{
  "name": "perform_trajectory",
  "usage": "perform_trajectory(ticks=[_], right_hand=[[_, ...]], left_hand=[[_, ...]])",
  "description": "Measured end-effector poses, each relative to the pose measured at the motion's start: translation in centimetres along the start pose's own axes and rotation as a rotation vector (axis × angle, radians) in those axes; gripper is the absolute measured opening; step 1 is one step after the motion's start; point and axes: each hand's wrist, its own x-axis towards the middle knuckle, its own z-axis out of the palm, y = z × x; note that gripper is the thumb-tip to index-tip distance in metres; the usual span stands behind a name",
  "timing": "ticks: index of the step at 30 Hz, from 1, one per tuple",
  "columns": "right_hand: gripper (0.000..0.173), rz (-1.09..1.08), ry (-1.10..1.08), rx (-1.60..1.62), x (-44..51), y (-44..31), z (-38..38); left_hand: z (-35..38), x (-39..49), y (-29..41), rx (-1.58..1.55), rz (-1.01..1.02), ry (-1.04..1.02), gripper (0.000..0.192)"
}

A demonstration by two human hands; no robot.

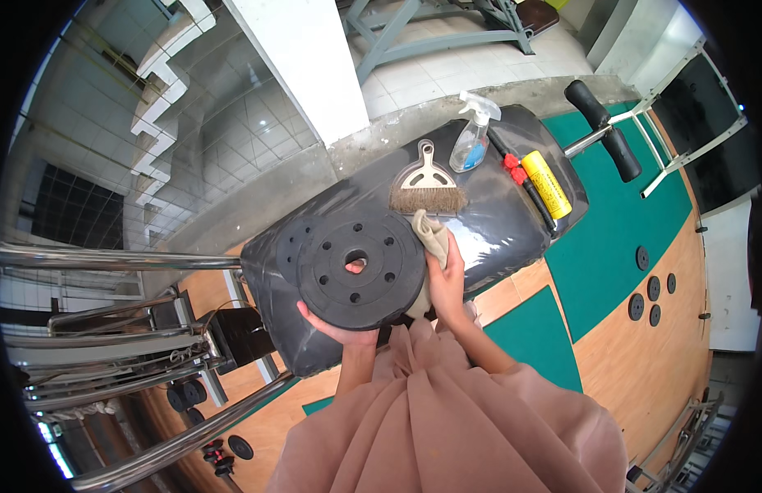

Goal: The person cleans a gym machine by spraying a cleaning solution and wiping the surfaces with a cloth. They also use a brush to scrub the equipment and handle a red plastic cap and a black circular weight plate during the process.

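A large black weight plate (368, 293) with a centre hole is held up over the black padded bench (356, 191). My left hand (341, 326) supports it from below and behind; a fingertip shows through the hole. At the plate's right edge, my right hand (446, 271) grips a beige cloth (431, 233). Another black plate (288, 243) lies on the bench, partly hidden behind the held one. Beyond them lie a hand brush with a dustpan (427, 185), a clear spray bottle (471, 142), a black bar with red collars (518, 169) and a yellow cylinder (546, 185).
Chrome rails (122, 257) of gym equipment stand at the left. A T-shaped padded roller (603, 129) projects past the bench's far right end. Several small weight plates (653, 288) lie on the wooden floor at the right, beside green mats (609, 246). A white pillar (307, 68) rises behind.
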Motion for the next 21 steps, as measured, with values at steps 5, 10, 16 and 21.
perform_trajectory(ticks=[5,10,16,21], right_hand=[[0.040,-0.303,-0.093,-0.227,-5.4,-2.4,-0.8],[0.040,-0.063,-0.121,0.067,-3.4,-2.8,-0.4],[0.041,0.245,-0.534,-0.140,7.1,-5.3,-2.0],[0.045,0.127,-0.842,-0.616,10.2,-6.7,-0.4]], left_hand=[[1.1,1.0,0.3,-0.077,-0.006,-0.086,0.075],[0.3,1.7,1.0,-0.039,0.059,-0.099,0.080],[-0.5,0.2,2.2,0.092,-0.093,-0.261,0.082],[-2.1,-1.8,3.6,0.456,-0.391,-0.507,0.085]])
